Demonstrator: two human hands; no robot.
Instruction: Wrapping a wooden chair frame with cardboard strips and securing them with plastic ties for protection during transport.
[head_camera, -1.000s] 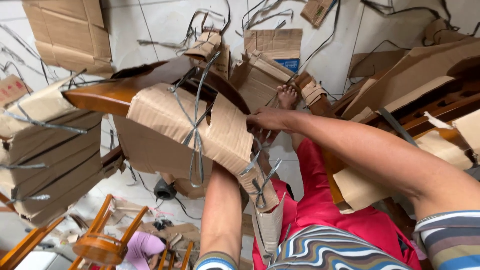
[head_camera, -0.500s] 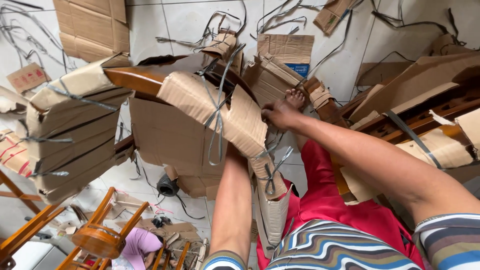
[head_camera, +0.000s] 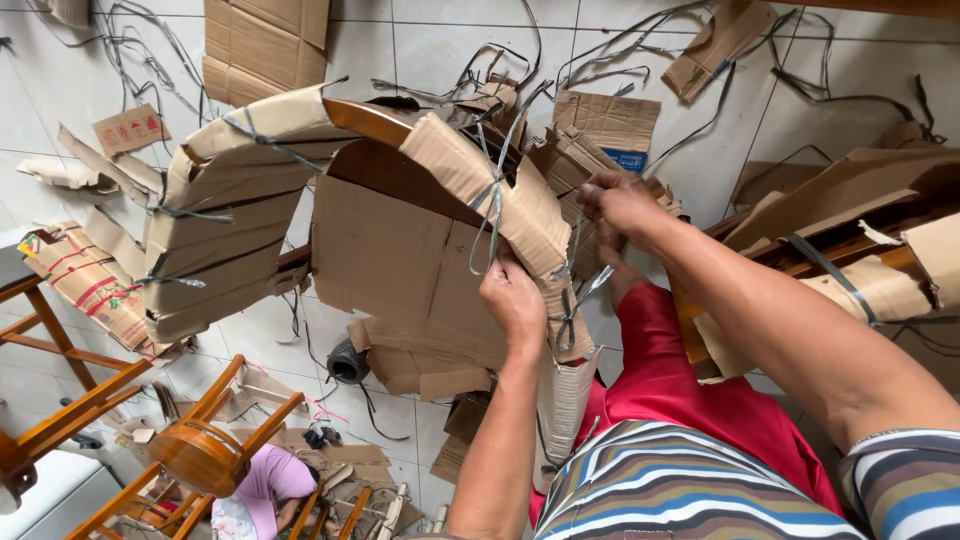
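— Head view first: what were the hands doing?

— The left hand (head_camera: 513, 300) was closed, fingers curled over the edge of the cardboard wrapping (head_camera: 470, 175) on a wooden chair (head_camera: 362, 120), just below the spot where the grey plastic strap (head_camera: 492, 190) crossed it. The right hand (head_camera: 618, 203) was also closed — its fingertips pinched together near the upper right edge of that same wrapping, though I could not tell whether they held a strap end or a cardboard scrap.

— And the chair itself?

— It was raised in front of the person, above the red shorts (head_camera: 680, 400), tilted. Its long axis ran from upper left to lower right: the glossy brown wood showed at the top, and a wrapped leg (head_camera: 562, 400) pointed down towards the person's lap. A second wrapped section (head_camera: 225, 235), bound with more straps, hung to the left.

— Anything around it?

— Loose cardboard pieces (head_camera: 262, 45) and cut straps lay on the white tiled floor (head_camera: 420, 40). Bare wooden chairs (head_camera: 195, 455) stood at lower left, near another person in a pink top (head_camera: 268, 490).
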